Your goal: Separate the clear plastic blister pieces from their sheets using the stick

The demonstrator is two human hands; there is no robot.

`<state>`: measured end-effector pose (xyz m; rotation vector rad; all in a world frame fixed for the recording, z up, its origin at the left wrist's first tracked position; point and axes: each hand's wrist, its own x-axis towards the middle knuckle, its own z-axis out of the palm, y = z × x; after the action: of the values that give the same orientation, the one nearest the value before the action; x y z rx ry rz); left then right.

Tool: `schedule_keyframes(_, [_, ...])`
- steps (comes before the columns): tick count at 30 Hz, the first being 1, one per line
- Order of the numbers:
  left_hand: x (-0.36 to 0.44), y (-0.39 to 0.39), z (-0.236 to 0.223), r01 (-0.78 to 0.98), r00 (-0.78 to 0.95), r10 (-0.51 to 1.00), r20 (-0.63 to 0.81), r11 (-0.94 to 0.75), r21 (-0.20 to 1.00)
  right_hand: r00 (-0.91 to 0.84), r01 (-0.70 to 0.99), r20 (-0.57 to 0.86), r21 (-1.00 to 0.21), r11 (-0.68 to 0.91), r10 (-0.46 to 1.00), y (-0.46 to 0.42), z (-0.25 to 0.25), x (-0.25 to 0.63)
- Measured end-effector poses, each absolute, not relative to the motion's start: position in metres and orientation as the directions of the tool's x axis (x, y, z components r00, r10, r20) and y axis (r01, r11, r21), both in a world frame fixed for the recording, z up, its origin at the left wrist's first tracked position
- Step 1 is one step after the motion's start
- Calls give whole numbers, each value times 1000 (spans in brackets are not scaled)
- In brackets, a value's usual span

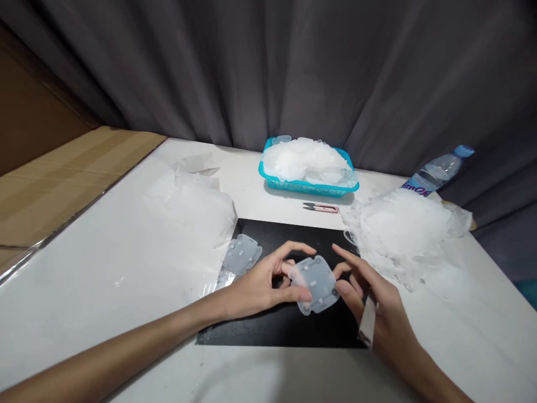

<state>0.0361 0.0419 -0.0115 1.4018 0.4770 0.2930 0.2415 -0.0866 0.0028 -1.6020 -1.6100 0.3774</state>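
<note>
My left hand [277,274] pinches a translucent, rounded-square plastic piece [321,282] between thumb and fingers. Small raised bumps and notched edges show on that piece. Close against its right edge is my right hand [369,285], thumb and fingertips near the rim and index finger stretched out. A flat, pale, shiny strip [368,322] sticks out below the right palm; its other end is hidden in the curled fingers. Another plastic piece of the same shape [242,254] lies left of my left hand, partly over a black mat [268,333].
Behind the mat stands a blue basket [310,187] heaped with white translucent pieces. Pink-handled thread snips [321,208] lie before it. Translucent plastic heaps sit left [197,207] and right [403,229]. A water bottle [436,170] leans at the back right; cardboard [75,162] borders the left.
</note>
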Motion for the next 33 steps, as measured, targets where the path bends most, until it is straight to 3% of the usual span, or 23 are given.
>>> schedule_keyframes(3, [33,38,-12,139,882,458,-108,-35,990,153,621,304,-770,148,940,-85,3,241])
schedule_keyframes(11, [25,32,-11,108,830,543,127,-380,919,102,663,432,-702,262,896,-83,7,235])
schedule_keyframes(16, [19,27,-10,45,809,520,273,-519,854,77,612,439,-730,305,895,-83,9,232])
schedule_keyframes(26, [16,25,-17,2,780,490,388,-623,782,76,601,450,-733,319,890,-85,13,231])
schedule_keyframes(33, [24,27,-13,132,735,615,286,-543,829,218,670,434,-718,190,874,-81,6,242])
